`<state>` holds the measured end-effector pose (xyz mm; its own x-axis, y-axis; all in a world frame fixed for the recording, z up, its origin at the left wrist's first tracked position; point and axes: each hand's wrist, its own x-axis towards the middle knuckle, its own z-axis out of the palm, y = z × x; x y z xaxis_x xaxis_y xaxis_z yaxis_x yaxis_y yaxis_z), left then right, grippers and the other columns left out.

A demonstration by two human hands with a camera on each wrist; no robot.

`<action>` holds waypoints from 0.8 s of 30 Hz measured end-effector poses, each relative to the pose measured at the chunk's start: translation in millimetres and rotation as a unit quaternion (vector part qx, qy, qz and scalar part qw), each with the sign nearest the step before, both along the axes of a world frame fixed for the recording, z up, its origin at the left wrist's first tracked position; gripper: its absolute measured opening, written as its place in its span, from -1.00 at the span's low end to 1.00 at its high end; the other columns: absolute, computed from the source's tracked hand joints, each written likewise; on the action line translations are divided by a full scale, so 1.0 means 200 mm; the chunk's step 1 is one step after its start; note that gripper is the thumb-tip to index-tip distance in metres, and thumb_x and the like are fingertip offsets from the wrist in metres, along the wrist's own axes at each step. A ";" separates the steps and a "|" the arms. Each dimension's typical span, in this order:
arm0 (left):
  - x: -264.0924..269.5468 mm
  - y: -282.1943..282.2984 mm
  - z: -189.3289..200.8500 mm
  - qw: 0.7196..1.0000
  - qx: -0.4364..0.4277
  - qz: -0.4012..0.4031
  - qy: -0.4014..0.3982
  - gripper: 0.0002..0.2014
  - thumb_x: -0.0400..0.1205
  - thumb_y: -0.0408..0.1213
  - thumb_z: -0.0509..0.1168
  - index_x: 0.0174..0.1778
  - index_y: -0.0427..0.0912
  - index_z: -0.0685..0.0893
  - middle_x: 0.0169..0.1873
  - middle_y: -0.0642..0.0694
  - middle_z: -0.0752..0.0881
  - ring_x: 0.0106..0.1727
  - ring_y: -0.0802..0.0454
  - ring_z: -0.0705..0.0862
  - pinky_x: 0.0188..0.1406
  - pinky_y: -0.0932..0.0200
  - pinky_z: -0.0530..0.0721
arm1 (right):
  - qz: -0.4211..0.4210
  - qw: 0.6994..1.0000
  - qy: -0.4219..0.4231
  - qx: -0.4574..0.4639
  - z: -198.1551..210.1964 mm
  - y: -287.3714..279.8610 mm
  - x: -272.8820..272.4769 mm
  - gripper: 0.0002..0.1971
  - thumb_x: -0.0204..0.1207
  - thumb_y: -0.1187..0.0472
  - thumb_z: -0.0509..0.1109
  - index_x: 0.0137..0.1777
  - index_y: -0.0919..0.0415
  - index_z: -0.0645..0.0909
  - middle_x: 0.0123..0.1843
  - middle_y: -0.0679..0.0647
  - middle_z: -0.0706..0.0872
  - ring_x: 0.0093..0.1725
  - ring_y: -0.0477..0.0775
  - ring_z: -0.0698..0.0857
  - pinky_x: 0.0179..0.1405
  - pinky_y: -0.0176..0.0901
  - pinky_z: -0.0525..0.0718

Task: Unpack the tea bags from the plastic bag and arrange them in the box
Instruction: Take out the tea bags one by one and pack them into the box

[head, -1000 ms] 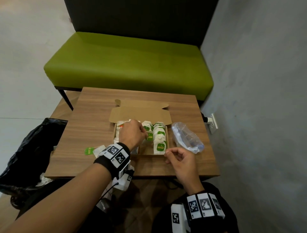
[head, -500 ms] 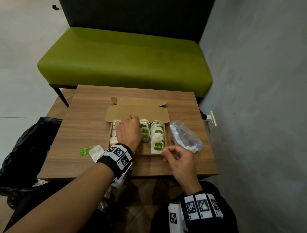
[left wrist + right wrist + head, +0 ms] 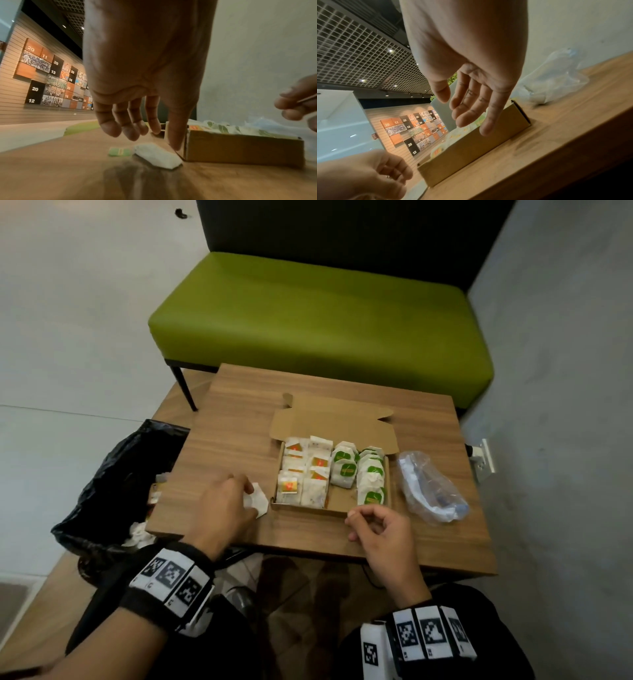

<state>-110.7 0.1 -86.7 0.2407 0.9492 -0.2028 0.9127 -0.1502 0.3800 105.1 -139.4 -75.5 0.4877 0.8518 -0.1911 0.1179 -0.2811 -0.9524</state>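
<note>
An open cardboard box (image 3: pixel 337 510) (image 3: pixel 240 147) (image 3: pixel 471 146) sits mid-table, with rows of orange-tagged tea bags (image 3: pixel 301 474) on the left and green-tagged ones (image 3: pixel 359 470) on the right. One loose white tea bag (image 3: pixel 257 503) (image 3: pixel 157 155) lies just left of the box, its green tag (image 3: pixel 120 152) beside it. My left hand (image 3: pixel 245 491) (image 3: pixel 145 135) hangs over it with relaxed fingers and holds nothing. My right hand (image 3: pixel 363 518) (image 3: pixel 467 115) hovers by the box's front right corner, loosely curled and empty. The crumpled clear plastic bag (image 3: pixel 431 487) (image 3: pixel 556 78) lies right of the box.
The box lid (image 3: pixel 332 422) stands open toward the far side. A black rubbish bag (image 3: pixel 113 484) sits off the wooden table's (image 3: pixel 239 419) left edge. A green bench (image 3: pixel 308 313) stands behind; a grey wall with a socket (image 3: pixel 483 460) is close on the right.
My left hand has come out of the box and moved left to the loose tea bag on the table. The right hand has stayed at the box's front right corner.
</note>
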 end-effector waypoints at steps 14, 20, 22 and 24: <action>-0.04 -0.11 -0.01 0.972 0.076 -0.133 0.178 -0.75 0.68 -0.02 0.23 -0.02 -0.04 0.76 0.07 -0.04 0.72 0.19 -0.08 0.64 0.30 -0.14 0.43 | 0.099 0.993 -0.053 -0.046 0.03 -0.03 -0.24 -0.96 0.55 0.12 0.50 -0.12 -0.03 0.77 -0.19 -0.04 0.83 -0.17 -0.06 0.80 -0.04 0.07 0.82; -0.11 -0.10 0.23 0.983 0.056 -0.163 0.065 -0.70 0.70 0.04 0.20 -0.09 -0.04 0.75 -0.16 -0.02 0.77 -0.09 -0.01 0.71 -0.08 0.09 0.58 | 0.147 0.979 -0.142 0.003 0.14 -0.01 -0.26 -0.83 0.54 0.09 0.50 0.11 -0.11 0.74 0.00 -0.22 0.76 0.04 -0.26 0.71 0.06 -0.07 0.78; -0.13 -0.12 0.33 0.971 0.035 -0.234 0.031 -0.74 0.68 -0.04 0.22 -0.15 -0.07 0.74 -0.26 -0.01 0.75 -0.19 0.02 0.69 -0.20 0.12 0.57 | 0.187 0.967 -0.167 0.048 0.17 0.01 -0.26 -0.67 0.54 0.09 0.50 0.29 -0.13 0.67 0.23 -0.31 0.66 0.28 -0.32 0.59 0.27 -0.19 0.65; -0.12 -0.16 0.43 0.950 0.027 -0.311 0.020 -0.80 0.65 -0.14 0.22 -0.20 -0.10 0.68 -0.29 -0.02 0.73 -0.24 0.02 0.67 -0.22 0.07 0.58 | 0.224 0.958 -0.166 0.066 0.22 0.03 -0.27 -0.58 0.54 0.06 0.50 0.40 -0.16 0.60 0.35 -0.30 0.60 0.41 -0.31 0.50 0.35 -0.31 0.51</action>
<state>-134.6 -31.8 -0.8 0.7517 0.6346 -0.1794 0.6543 -0.6838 0.3229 51.4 -133.6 -31.9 0.0823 0.9960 0.0355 0.5004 -0.0105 -0.8657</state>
